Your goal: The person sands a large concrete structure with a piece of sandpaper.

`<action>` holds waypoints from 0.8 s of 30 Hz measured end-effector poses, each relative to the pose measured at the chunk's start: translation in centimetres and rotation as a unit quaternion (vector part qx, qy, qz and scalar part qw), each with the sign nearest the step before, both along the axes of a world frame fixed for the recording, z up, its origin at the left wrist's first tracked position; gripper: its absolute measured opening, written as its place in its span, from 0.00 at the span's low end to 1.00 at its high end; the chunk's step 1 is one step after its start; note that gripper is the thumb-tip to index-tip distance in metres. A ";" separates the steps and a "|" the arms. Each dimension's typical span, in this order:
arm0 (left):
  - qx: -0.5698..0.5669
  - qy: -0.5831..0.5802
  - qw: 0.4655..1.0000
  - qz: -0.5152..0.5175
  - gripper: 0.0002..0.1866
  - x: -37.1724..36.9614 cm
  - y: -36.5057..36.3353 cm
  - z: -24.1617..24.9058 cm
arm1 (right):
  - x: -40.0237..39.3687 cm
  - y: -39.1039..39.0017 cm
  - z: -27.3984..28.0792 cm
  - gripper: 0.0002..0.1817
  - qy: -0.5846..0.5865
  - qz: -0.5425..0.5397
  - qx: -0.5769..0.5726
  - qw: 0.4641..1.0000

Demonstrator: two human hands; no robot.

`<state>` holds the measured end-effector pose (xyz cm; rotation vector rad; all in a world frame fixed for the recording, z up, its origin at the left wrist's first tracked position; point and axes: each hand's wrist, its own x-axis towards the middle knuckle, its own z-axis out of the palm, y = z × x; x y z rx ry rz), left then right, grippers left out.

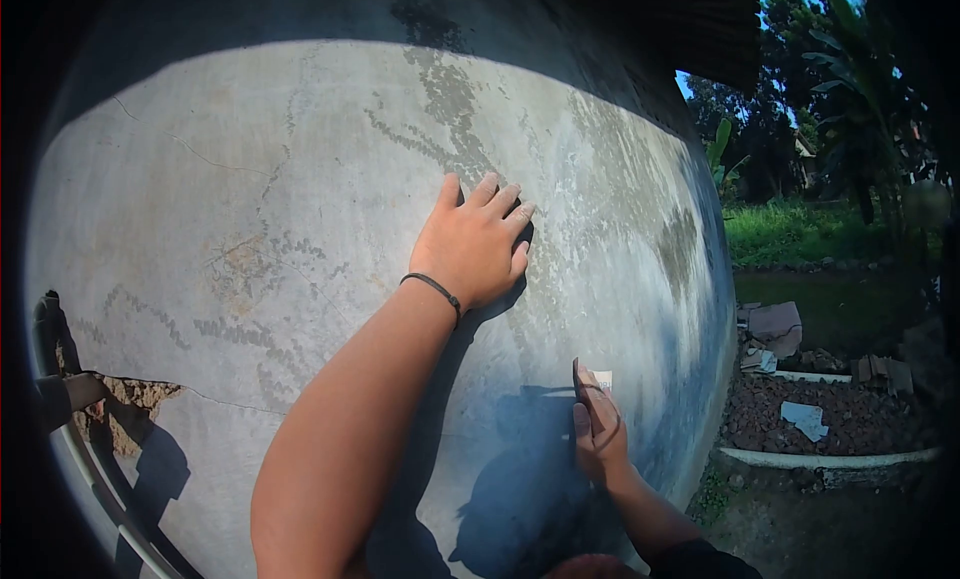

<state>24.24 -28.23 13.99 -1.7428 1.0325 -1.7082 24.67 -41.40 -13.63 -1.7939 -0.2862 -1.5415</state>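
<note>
My left hand (469, 241) rests with spread fingers on the sunlit grey plaster wall (370, 179), a dark cord bracelet (433, 288) round its wrist. Lower and to the right, my right hand (603, 437) is closed on a thin flat piece (576, 376) with a dark edge, held upright close to the wall. A small pale printed patch (603, 380) shows beside its fingertips. I cannot tell the kind of this piece. Dark, wavy damp-looking marks (447, 94) run down the wall above my left hand.
At the lower left, broken plaster (130, 409) bares rough brown material beside a pale pipe (95, 479). A dark roof edge (690, 29) hangs overhead. Right of the wall lie reddish rubble (770, 419), broken slabs (775, 327) and a pale curb (830, 459), with grass and trees behind.
</note>
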 end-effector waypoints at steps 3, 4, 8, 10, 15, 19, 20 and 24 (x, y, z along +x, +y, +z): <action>0.002 0.014 1.000 0.024 0.22 -0.2 0.0 0.1 | -0.7 0.6 0.7 0.22 0.009 -0.010 0.010 1.000; 0.004 0.009 0.999 0.038 0.21 -0.3 -0.1 0.0 | -0.3 0.5 0.5 0.22 0.012 -0.010 0.011 1.000; 0.011 0.006 0.998 0.068 0.20 -0.5 -0.1 -0.1 | 0.0 0.0 0.4 0.22 -0.011 -0.005 0.011 1.000; 0.012 0.023 0.998 0.065 0.19 -0.7 -0.2 0.0 | -0.8 -0.2 1.4 0.22 -0.012 0.007 0.030 0.999; 0.015 0.024 0.998 0.057 0.18 -0.6 0.2 -0.1 | -2.1 -0.7 3.1 0.23 -0.061 0.042 0.028 0.997; 0.013 0.027 0.999 0.041 0.18 -0.5 0.1 -0.7 | -2.5 -1.0 3.8 0.23 -0.071 0.026 0.007 0.997; 0.010 0.028 0.999 0.045 0.18 -0.6 0.1 -0.8 | -2.6 -0.9 4.1 0.23 -0.077 0.020 -0.007 0.997; 0.034 0.041 0.996 0.073 0.19 -0.6 -0.1 -1.5 | -0.9 -1.4 6.1 0.22 -0.086 0.018 -0.036 0.995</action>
